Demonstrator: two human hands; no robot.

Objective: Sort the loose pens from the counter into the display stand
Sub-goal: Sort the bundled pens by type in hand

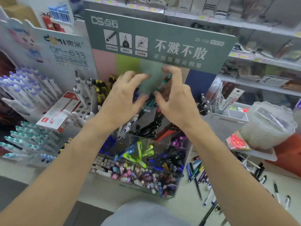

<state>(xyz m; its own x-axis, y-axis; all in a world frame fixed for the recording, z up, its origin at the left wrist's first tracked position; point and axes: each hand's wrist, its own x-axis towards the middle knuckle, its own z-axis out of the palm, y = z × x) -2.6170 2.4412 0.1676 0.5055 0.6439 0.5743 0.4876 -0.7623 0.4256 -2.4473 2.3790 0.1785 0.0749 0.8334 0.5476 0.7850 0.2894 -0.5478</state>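
Observation:
A clear tiered display stand [187,154] full of pens stands on the counter under a grey-green sign [162,46]. Both my hands are raised over its upper tier. My right hand [175,98] pinches a teal pen [160,88], which points up to the right. My left hand [123,95] hovers just left of that pen with fingers spread and loosely bent, blurred by motion; I cannot see it holding anything. Several loose pens [197,175] lie on the counter to the right of the stand.
A white display of purple and teal pens [29,95] fills the left side, with a red-and-white box [57,111] beside it. Stacked clear plastic tubs [267,126] sit on a tray at right. Shelves of goods [260,66] run behind.

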